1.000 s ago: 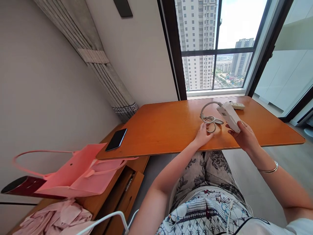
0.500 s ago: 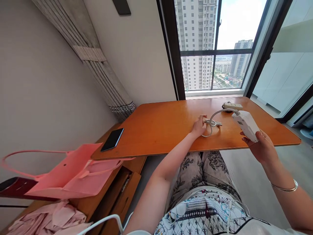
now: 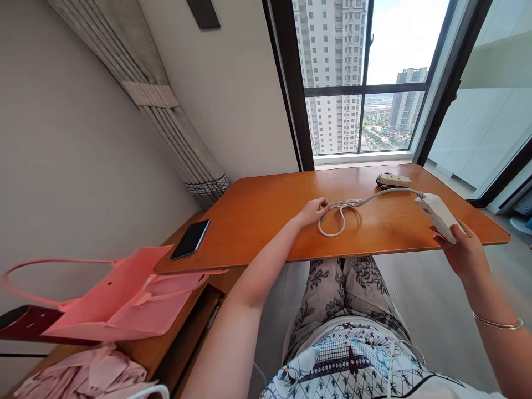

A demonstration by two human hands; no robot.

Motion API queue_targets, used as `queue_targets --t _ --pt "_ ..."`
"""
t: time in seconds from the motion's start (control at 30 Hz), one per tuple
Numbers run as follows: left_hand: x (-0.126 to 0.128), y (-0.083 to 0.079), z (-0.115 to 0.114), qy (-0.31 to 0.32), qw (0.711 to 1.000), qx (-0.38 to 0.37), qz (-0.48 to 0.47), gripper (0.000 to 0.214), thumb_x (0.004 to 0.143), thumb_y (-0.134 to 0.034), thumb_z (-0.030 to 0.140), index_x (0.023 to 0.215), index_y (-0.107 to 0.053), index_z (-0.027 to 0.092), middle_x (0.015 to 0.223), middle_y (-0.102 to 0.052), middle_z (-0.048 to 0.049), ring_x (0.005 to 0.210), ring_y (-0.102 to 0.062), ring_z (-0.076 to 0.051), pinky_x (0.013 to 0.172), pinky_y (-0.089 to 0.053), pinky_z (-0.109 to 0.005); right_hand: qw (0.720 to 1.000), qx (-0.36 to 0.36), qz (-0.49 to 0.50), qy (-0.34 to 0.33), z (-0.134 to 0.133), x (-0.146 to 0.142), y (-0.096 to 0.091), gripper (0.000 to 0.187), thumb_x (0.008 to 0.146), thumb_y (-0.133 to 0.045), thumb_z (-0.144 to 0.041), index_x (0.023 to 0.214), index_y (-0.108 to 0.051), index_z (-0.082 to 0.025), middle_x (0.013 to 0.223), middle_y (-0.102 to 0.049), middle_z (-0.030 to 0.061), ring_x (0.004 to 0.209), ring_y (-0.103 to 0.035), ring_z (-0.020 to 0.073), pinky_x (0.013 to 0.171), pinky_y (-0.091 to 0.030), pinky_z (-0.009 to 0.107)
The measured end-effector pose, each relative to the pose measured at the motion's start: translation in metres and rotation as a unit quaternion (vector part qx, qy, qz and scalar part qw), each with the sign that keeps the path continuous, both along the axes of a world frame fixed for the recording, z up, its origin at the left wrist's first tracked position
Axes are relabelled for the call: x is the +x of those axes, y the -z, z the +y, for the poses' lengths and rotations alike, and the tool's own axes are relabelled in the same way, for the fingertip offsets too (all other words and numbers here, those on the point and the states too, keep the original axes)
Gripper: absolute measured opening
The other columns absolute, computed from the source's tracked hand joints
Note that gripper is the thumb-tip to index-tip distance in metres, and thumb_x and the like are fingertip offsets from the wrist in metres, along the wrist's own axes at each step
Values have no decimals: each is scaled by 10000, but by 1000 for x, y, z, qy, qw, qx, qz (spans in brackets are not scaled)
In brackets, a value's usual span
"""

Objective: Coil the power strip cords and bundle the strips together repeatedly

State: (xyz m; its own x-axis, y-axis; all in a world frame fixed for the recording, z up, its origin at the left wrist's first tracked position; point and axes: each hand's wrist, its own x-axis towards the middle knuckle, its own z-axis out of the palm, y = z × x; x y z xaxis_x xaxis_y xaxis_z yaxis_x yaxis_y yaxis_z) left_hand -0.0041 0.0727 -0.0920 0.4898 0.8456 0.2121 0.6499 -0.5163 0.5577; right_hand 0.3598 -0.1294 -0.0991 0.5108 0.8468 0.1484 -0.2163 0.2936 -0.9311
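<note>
My right hand (image 3: 463, 254) is closed round a white power strip (image 3: 438, 215), held off the right front edge of the orange table (image 3: 270, 210). Its grey-white cable (image 3: 361, 202) runs left across the tabletop and makes a loose loop. My left hand (image 3: 315, 211) pinches the cable's far end at the middle of the table. The plug itself is hidden in my fingers.
A second white power strip (image 3: 393, 179) lies at the table's back right by the window. A black phone (image 3: 190, 239) rests at the left corner. A pink tote bag (image 3: 120, 296) and pink cloth (image 3: 83, 377) lie on a lower wooden cabinet at the left.
My hands have drawn apart: the right moved right with the power strip, the left moved left with the cable end. The coiled cable has stretched out into a long run with one loop.
</note>
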Motion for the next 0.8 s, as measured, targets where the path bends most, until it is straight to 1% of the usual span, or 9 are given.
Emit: queue_targets --t 0.07,0.13,0.2,0.23,0.33,0.4,0.57,0.63,0.8 --pt "-17 -5 3 -40 998 9 -43 234 863 -533 421 854 -545 187 717 -596 1 626 -511 -141 609 -407 -273 1000 -8 -12 18 1 4 3 544 530 -891 -515 1005 -746 -292 1086 -691 35 845 -682 183 585 -530 247" --pt "-33 -10 3 -76 994 43 -63 216 840 -539 410 835 -521 195 740 -584 1 646 -497 -139 622 -403 -274 999 -9 -32 24 3 4 7 550 535 -893 -491 1029 -750 -297 1102 -689 23 824 -666 156 603 -535 234" --pt "-46 -13 0 -94 992 58 -59 168 801 -548 362 812 -496 203 754 -573 2 665 -494 -140 641 -406 -278 998 -5 -48 26 4 2 11 534 562 -881 -486 1045 -751 -299 1123 -685 17 815 -649 136 628 -542 226" --pt "-51 -14 -2 -92 993 52 -49 145 769 -556 328 801 -484 206 751 -566 6 667 -493 -139 646 -408 -278 998 -1 -52 29 5 1 13 518 579 -873 -484 1049 -750 -303 1130 -683 13 817 -644 132 639 -545 226" --pt "-63 -12 -8 -63 998 -23 -1 155 665 -560 247 795 -482 213 721 -557 19 649 -500 -140 626 -416 -273 997 13 -55 45 8 -1 16 476 612 -859 -470 1049 -749 -318 1139 -675 -1 823 -639 124 666 -549 229" --pt "-68 -8 -11 -46 996 -78 20 186 630 -549 240 810 -516 209 736 -585 13 664 -527 -148 626 -431 -272 997 19 -49 51 10 -1 15 461 607 -864 -460 1033 -751 -325 1138 -671 -6 818 -638 121 663 -545 229" --pt "-73 1 -15 -18 982 -188 3 246 677 -465 288 880 -572 199 799 -665 -12 673 -562 -153 616 -461 -272 998 11 -1 56 12 4 12 461 575 -884 -453 995 -752 -315 1049 -691 15 853 -665 156 603 -511 227" --pt "-72 3 -17 -4 982 -191 5 283 690 -474 296 931 -581 193 840 -688 -20 694 -581 -152 624 -470 -266 998 7 12 62 12 7 12 466 562 -890 -448 984 -747 -311 1017 -695 18 838 -669 161 588 -500 226" --pt "-68 2 -22 37 987 -138 74 381 671 -621 312 1031 -624 189 956 -721 -34 776 -627 -158 685 -484 -253 998 15 11 64 9 10 14 488 569 -880 -443 1011 -726 -304 1013 -690 14 794 -667 154 582 -496 233"
